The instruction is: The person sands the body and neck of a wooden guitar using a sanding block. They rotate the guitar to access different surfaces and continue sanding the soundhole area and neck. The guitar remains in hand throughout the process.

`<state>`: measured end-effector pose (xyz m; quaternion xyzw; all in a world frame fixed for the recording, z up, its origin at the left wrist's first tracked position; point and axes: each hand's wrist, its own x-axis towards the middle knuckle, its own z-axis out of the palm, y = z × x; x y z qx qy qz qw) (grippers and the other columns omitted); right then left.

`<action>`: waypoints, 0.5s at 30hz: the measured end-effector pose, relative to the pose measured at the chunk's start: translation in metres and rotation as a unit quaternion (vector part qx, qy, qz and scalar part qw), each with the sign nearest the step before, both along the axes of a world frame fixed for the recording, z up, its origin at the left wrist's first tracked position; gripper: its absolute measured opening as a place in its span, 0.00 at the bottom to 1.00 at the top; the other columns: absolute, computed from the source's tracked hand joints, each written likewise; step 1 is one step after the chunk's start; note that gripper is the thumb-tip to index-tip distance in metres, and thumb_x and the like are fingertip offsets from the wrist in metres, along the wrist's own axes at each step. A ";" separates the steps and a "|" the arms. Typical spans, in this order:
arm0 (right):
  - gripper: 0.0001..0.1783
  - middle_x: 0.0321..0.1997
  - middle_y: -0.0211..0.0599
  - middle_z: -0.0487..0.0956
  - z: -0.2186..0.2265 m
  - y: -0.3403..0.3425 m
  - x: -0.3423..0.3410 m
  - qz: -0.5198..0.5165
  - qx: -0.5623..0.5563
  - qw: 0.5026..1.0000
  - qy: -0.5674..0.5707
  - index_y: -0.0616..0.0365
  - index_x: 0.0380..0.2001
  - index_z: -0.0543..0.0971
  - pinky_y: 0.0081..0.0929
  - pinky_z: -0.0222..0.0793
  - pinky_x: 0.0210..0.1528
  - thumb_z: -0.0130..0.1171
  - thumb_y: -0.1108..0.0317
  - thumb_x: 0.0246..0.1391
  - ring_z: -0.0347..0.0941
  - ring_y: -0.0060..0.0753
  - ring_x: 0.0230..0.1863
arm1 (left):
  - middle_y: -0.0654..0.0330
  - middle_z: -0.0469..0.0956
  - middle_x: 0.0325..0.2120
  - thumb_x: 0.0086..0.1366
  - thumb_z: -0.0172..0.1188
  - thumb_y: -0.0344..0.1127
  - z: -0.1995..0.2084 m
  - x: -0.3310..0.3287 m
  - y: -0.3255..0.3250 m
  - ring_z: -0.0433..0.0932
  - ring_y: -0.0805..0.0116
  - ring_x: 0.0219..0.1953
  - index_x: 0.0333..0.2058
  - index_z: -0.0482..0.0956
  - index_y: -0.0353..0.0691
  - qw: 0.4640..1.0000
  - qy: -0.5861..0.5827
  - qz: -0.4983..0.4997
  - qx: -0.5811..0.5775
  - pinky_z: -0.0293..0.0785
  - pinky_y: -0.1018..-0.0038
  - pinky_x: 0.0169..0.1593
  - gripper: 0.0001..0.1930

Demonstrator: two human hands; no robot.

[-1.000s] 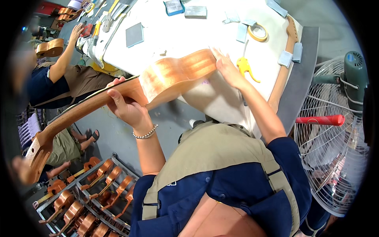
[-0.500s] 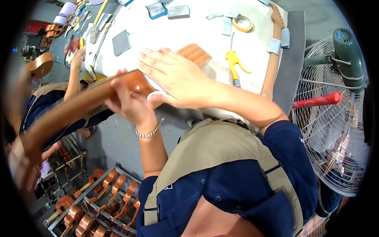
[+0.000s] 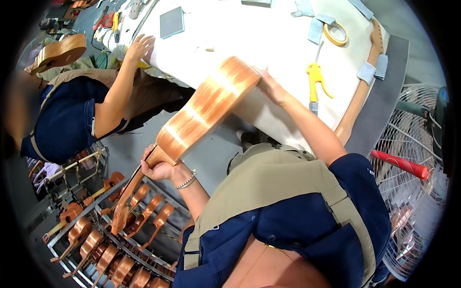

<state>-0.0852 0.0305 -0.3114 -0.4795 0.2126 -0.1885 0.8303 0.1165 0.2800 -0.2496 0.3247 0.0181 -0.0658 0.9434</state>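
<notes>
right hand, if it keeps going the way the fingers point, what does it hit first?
The right hand points up-left and already rests against the lower end of the ukulele body, so it meets that at once. Beyond lies the white worktable, though depth is unclear.

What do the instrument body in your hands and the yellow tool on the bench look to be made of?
Small guitar-like instrument: seemingly wood, orange-brown with streaky grain and a glossy sheen, probably lacquered. Yellow tool: smooth, uniform yellow handle, likely plastic, with a thin grey nozzle that looks like metal. Left hand holds the neck joint; right hand steadies the body.
</notes>
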 end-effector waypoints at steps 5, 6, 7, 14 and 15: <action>0.42 0.69 0.41 0.50 -0.047 0.023 0.016 -0.027 0.055 0.994 0.087 0.60 0.64 0.51 0.37 0.36 0.68 0.26 0.36 0.59 0.41 0.36 0.69 | 0.61 0.74 0.29 0.52 0.56 0.40 -0.009 0.000 0.017 0.74 0.63 0.38 0.27 0.71 0.42 0.994 0.091 0.016 0.063 0.72 0.64 0.48 0.08; 0.42 0.69 0.40 0.49 -0.052 0.013 0.014 0.003 -0.008 0.996 0.088 0.60 0.64 0.50 0.37 0.36 0.68 0.26 0.36 0.60 0.41 0.36 0.69 | 0.61 0.74 0.30 0.53 0.56 0.39 -0.002 -0.005 0.018 0.74 0.63 0.39 0.27 0.72 0.42 0.991 0.105 -0.004 0.080 0.71 0.64 0.48 0.08; 0.41 0.70 0.42 0.47 -0.062 0.002 0.016 -0.079 -0.224 0.967 0.093 0.61 0.64 0.48 0.43 0.34 0.68 0.26 0.38 0.60 0.40 0.39 0.70 | 0.58 0.74 0.36 0.59 0.53 0.41 0.001 -0.009 0.018 0.73 0.60 0.43 0.32 0.73 0.39 0.991 0.115 -0.059 0.044 0.71 0.61 0.50 0.11; 0.38 0.67 0.50 0.50 -0.002 0.021 0.011 -0.057 -0.610 0.746 0.263 0.62 0.63 0.52 0.52 0.35 0.66 0.41 0.47 0.58 0.42 0.51 0.69 | 0.48 0.67 0.52 0.62 0.55 0.34 -0.001 -0.044 0.004 0.69 0.56 0.54 0.50 0.66 0.34 0.964 0.079 -0.128 0.218 0.68 0.63 0.56 0.19; 0.37 0.66 0.49 0.54 0.012 0.039 0.017 -0.036 -0.638 0.732 0.238 0.62 0.61 0.56 0.49 0.38 0.66 0.46 0.49 0.55 0.45 0.48 0.68 | 0.48 0.68 0.52 0.62 0.55 0.34 0.005 -0.049 -0.001 0.69 0.56 0.54 0.50 0.66 0.34 0.962 0.053 -0.130 0.232 0.68 0.64 0.56 0.19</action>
